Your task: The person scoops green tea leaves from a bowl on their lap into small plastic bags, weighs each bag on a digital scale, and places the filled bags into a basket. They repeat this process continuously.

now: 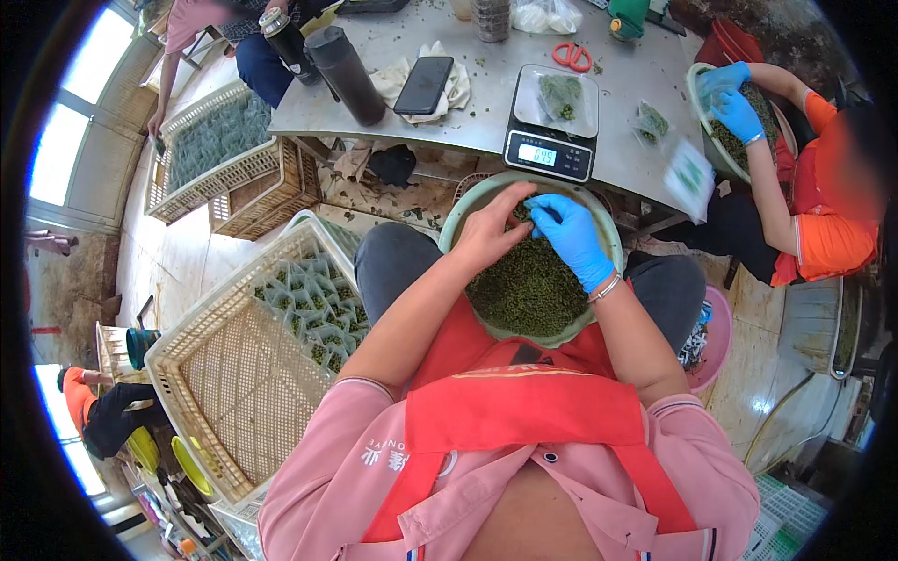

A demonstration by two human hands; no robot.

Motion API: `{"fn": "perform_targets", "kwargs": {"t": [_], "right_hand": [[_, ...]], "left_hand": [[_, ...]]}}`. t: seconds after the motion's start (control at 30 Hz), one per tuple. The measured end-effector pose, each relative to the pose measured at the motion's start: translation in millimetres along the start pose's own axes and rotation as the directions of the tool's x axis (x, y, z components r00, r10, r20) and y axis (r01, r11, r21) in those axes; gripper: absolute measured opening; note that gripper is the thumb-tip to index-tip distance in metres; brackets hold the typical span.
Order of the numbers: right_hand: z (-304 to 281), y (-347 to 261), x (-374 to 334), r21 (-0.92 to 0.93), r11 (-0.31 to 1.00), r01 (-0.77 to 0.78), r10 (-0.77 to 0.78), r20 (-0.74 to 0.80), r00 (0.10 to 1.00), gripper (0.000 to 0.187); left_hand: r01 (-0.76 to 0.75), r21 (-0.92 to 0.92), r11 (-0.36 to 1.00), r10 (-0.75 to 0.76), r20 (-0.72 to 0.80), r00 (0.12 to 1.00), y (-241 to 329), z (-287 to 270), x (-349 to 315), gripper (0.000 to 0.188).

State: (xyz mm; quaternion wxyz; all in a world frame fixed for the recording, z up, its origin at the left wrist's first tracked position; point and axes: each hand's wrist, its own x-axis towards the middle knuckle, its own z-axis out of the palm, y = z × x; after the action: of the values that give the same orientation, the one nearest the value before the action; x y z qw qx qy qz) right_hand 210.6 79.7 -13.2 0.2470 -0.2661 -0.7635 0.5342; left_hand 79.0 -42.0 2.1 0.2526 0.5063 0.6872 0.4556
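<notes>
A pale green basin (pixel 610 234) of small green granules (pixel 528 290) rests between my knees. Over its far part, my bare left hand (pixel 494 227) is closed, its fingers curled toward my other hand. My right hand (pixel 571 236), in a blue glove, pinches with thumb and fingertips right beside the left fingertips. What the two hands hold between them is hidden and too small to name. Just beyond the basin, a digital scale (pixel 554 122) stands on the metal table (pixel 468 37) with a small clear bag of green granules (pixel 561 96) on its pan.
Left of me, a plastic crate (pixel 253 393) holds several filled bags (pixel 313 304). On the table are red scissors (pixel 572 58), a phone (pixel 425 85), and a dark flask (pixel 346 75). At right, a co-worker's blue-gloved hands (pixel 734 103) are over another basin (pixel 697 93). A pink basin (pixel 718 341) sits by my right knee.
</notes>
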Motion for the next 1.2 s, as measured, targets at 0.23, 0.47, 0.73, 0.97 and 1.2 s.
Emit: {"fn": "perform_targets", "kwargs": {"t": [0.23,0.47,0.73,0.97,1.2], "right_hand": [[-34,-13,64,-0.501,0.864,-0.049,-0.027,-0.143,0.989,0.039],[-43,-4,113,-0.744,0.662,-0.085,-0.005,-0.118,0.993,0.034],[-37,1,71,0.095,0.986,-0.137,0.158,-0.272,0.949,0.012],[-31,2,57,0.383,0.924,-0.016,0.104,-0.212,0.972,0.007],[-22,-19,4,0.420,0.890,-0.178,0.117,0.167,0.979,0.010]], "left_hand": [[0.145,0.046,0.988,-0.148,0.053,0.988,-10,3,-6,0.028],[0.041,0.139,0.989,-0.035,-0.040,0.999,-21,-1,-13,0.027],[0.099,0.123,0.987,-0.106,0.050,0.993,-9,-1,-9,0.025],[0.080,0.014,0.997,-0.079,-0.081,0.994,-5,11,0,0.043],[0.126,-0.136,0.983,-0.122,0.036,0.992,-5,5,4,0.045]]}}
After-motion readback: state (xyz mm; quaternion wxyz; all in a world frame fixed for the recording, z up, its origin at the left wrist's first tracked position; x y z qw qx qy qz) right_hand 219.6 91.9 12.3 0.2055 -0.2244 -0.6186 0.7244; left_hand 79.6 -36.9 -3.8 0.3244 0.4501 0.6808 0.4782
